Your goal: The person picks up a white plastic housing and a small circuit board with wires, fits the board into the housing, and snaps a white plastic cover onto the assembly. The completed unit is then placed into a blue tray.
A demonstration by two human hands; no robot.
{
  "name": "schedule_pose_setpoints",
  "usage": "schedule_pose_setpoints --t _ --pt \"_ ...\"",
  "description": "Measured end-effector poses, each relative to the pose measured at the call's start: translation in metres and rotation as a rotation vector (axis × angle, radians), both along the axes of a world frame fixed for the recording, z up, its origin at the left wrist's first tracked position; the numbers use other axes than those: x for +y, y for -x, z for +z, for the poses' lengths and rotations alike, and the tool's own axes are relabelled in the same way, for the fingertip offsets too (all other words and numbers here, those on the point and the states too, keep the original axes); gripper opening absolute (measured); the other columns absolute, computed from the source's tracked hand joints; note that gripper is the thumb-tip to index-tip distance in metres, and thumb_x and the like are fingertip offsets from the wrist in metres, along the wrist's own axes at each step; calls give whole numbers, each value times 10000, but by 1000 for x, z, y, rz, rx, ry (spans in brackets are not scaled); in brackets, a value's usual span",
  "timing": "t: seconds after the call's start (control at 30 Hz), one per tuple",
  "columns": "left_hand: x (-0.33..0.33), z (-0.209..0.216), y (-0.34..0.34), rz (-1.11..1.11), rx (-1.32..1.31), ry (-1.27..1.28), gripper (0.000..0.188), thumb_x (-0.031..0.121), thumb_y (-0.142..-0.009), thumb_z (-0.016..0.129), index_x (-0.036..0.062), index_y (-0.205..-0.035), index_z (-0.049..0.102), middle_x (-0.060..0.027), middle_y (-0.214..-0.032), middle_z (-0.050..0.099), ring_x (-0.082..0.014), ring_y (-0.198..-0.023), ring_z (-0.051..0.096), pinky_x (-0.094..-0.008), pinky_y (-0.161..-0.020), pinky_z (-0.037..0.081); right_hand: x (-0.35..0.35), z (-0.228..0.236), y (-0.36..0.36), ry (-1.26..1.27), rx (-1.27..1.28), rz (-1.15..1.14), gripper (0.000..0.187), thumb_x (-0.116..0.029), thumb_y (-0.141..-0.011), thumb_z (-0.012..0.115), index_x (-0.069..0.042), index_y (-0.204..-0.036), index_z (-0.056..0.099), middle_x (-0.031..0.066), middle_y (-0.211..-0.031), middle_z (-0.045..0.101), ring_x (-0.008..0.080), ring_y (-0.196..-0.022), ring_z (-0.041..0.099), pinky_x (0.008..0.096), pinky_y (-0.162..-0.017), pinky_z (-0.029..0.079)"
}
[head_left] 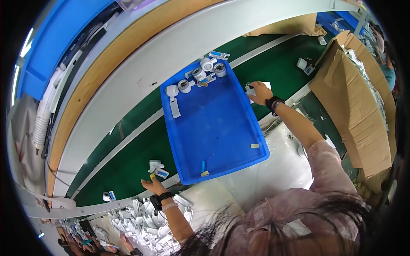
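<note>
Beyond the right long side of a blue plastic tray [213,123], my right hand [261,94] is closed on a white plastic part [250,90], partly hidden by the fingers. My left hand [154,185] is near the tray's lower left corner, fingers apart, a yellow cover on one fingertip. Just past that fingertip, on the green conveyor belt [136,170], lies a white part with a blue piece [158,169]. Several white round-headed parts [198,74] cluster at the tray's far end, one with a flat white strip [175,109].
A large cardboard box [350,106] with white pieces stands at the right. White plastic pieces [149,222] are heaped below my left forearm. More white parts [302,64] sit on the belt at far right. A pale rail [128,81] curves along the far side.
</note>
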State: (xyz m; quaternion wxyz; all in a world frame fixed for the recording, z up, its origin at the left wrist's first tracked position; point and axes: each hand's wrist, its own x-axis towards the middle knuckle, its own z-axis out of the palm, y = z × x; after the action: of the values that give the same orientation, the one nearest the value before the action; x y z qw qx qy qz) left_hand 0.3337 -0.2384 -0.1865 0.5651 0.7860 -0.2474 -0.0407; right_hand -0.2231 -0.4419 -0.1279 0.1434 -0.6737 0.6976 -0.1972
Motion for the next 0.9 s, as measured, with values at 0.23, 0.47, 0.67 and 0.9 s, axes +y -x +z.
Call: schedule_pose_setpoints --t 0.23,0.47,0.67,0.9 --pt "67 -5 4 -212 231 -59 382 2 -885 500 -4 -1267 500 -105 -1217 540 -201 -1054 542 -300 -885 438 -34 7 -3 -314 324 74 509 -294 -708 659 -24 -1124 545 199 -1149 605 360 -1094 588 461 -894 501" --pt "106 31 88 -300 463 -27 400 6 -882 463 26 -1280 496 -38 -1142 587 -132 -964 578 -258 -782 490 2 -27 43 -307 447 42 213 -147 -792 566 -50 -907 716 178 -921 702 343 -925 679 396 -749 550" --pt "128 73 154 -471 529 5 250 60 -922 493 29 -1158 571 -67 -1110 618 -154 -939 615 -277 -747 533 47 -17 84 -251 -697 -12 263 -244 -874 643 -3 -769 631 78 -675 630 158 -617 636 300 -574 500" --pt "144 107 236 -1107 340 64 373 65 -901 568 16 -1265 502 -151 -1233 589 -250 -1083 600 -333 -888 492 178 112 30 -492 -1292 361 273 -222 -971 546 -49 -761 564 29 -688 580 135 -693 610 265 -679 479"
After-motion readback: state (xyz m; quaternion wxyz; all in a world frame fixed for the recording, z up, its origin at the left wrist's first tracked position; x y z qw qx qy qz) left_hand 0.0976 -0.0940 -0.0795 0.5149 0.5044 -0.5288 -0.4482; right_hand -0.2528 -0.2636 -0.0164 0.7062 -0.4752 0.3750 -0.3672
